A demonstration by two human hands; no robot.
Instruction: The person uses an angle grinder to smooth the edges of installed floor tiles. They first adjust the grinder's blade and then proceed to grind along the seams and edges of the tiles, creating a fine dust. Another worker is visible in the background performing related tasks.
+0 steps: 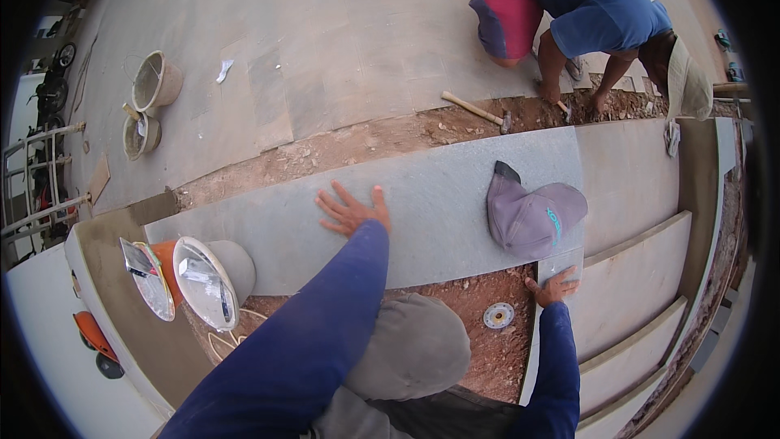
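My left hand lies flat with fingers spread on a long grey stone slab. My right hand rests with its fingers stretched out on a narrow pale slab at the long slab's near right corner. Neither hand holds anything. A greyish-purple cap with a dark strap lies on the slab, between my hands and the far edge. Below the slab's near edge is bare reddish soil, where a round metal disc with a yellowish centre lies to the left of my right hand.
Across a soil strip, a co-worker in a blue shirt bends over a small hammer. A wooden-handled hammer lies nearby. Buckets stand near left and far left. Pale steps descend at right; a metal frame stands left.
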